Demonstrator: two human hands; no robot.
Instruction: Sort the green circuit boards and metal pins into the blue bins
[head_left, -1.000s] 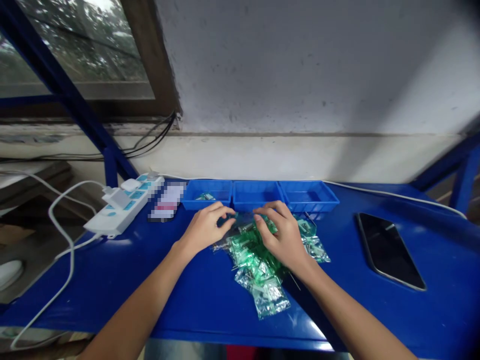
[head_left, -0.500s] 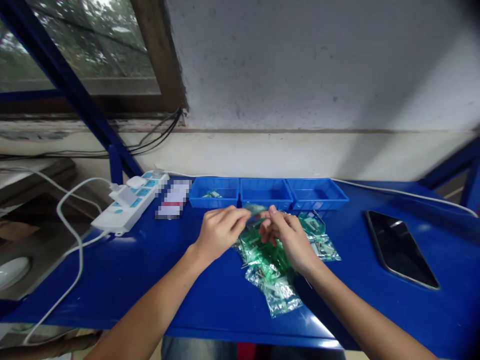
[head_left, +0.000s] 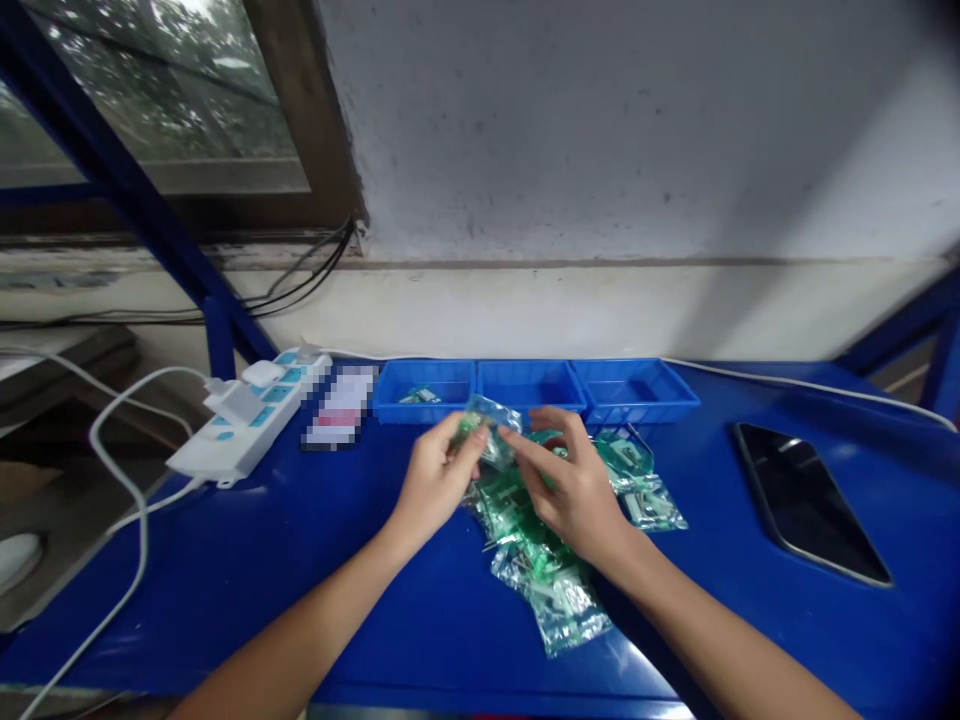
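My left hand [head_left: 441,478] pinches a small clear plastic bag [head_left: 496,420] between thumb and fingers, above the table. Small pieces show through the film, too blurred to name. My right hand [head_left: 571,482] is at the bag's right side with its fingers apart. Its index fingertip is at the bag's edge, seemingly touching it. Beneath both hands lies a pile of similar clear bags [head_left: 566,600] with greenish and pale parts and metal pins or screws inside. My right hand covers part of that pile.
Three blue bins stand in a row at the back; the left bin [head_left: 390,410] holds a few small bags. A white power strip [head_left: 225,440] with plugs and a pixelated card [head_left: 337,405] are on the left. A black phone [head_left: 810,500] lies on the blue table [head_left: 750,640] at right.
The bag has turned broader side up in my left hand. My right hand has changed its pose, with its fingers now pointing left toward the bag. The view has shifted slightly.
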